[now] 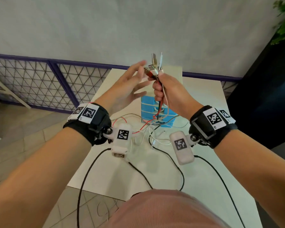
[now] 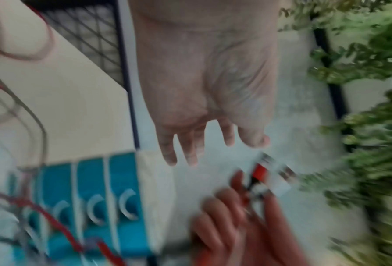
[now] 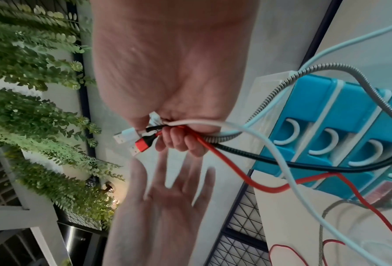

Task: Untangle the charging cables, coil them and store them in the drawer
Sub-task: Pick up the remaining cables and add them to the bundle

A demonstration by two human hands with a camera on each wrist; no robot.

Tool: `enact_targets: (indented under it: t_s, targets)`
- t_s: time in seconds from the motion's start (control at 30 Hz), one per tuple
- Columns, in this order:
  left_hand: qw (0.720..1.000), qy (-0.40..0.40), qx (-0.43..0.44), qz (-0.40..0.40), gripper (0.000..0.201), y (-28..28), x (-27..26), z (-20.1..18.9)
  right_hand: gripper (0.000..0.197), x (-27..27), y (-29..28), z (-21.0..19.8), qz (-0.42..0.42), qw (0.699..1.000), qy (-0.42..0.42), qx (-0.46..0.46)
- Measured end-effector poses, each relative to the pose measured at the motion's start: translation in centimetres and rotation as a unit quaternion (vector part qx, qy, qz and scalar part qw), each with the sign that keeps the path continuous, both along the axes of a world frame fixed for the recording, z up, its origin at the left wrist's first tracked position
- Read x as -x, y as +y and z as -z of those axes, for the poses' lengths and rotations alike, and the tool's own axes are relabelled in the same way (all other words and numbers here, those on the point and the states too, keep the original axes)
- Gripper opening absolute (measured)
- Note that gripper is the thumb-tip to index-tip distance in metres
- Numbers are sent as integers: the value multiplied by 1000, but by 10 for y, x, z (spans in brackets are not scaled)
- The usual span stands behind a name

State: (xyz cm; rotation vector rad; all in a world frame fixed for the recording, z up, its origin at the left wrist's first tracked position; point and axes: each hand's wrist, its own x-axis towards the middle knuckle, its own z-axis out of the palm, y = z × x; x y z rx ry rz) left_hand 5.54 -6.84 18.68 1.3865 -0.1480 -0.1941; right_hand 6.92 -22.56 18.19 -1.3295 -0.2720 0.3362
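Right hand (image 1: pixel 169 91) fisted round a bunch of charging cables (image 3: pixel 215 138), plug ends up, left hand (image 1: pixel 125 84) beside it, fingers spread, blue drawer unit (image 1: pixel 156 112) behind on white table (image 1: pixel 204 99)

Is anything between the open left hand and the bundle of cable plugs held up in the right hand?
Nothing: in the head view a bare gap separates the left hand from the cable plugs gripped by the right hand.
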Motion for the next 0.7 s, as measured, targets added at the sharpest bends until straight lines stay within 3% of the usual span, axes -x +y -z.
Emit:
enact_targets:
  t_s: [0.13,0.23,0.33,0.37,0.43,0.57,0.7]
  targets:
    - [986,57,-87,-132,29,41,-3,42,41,-3,5,12,14,997,32,71]
    - [939,148,-250,-184,30,69,-4,88,40,2,2,22,24,989,28,144]
    - [852,295,-420,-107,28,90,3,141,40,7,-5,30,26,980,48,190]
    - [823,311,-467,-82,26,95,8,157,40,7,-7,32,29,977,50,206]
    - [793,279,-539,-41,26,103,18,182,40,7,-12,34,43,967,44,248]
    - [812,207,-544,37,10,103,29,205,44,6,-18,31,57,945,-19,320]
    - [821,149,-548,56,12,101,29,216,43,6,-16,26,60,935,-50,345]
